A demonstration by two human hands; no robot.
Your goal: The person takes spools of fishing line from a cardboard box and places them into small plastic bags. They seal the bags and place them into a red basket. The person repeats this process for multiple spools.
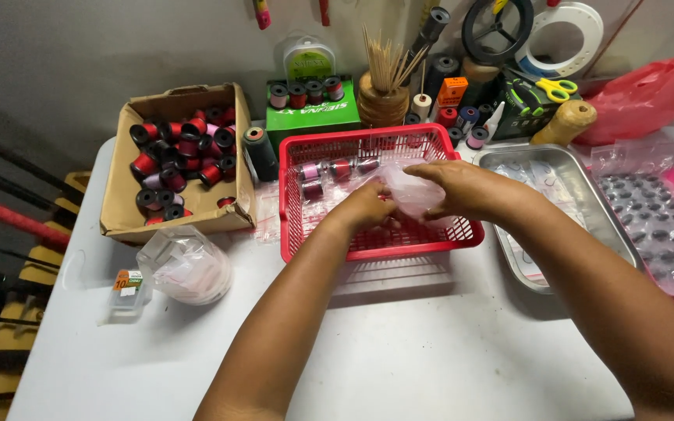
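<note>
Both hands meet over a red plastic basket (294, 234) on the white table. My left hand (364, 206) and my right hand (462, 187) together pinch a small clear plastic bag (407, 187) above the basket's middle. Inside the basket, near its far left corner, lie a few small thread spools (329, 170) with pink and red thread. More small clear bags seem to lie on the basket floor, partly hidden under my hands.
An open cardboard box (122, 195) of red and black spools stands at left. A clear tub of bags (189, 265) sits near it. A metal tray (579, 187) and a pink blister sheet (665, 234) lie at right. Scissors (555, 87), a twine ball and a stick holder stand behind.
</note>
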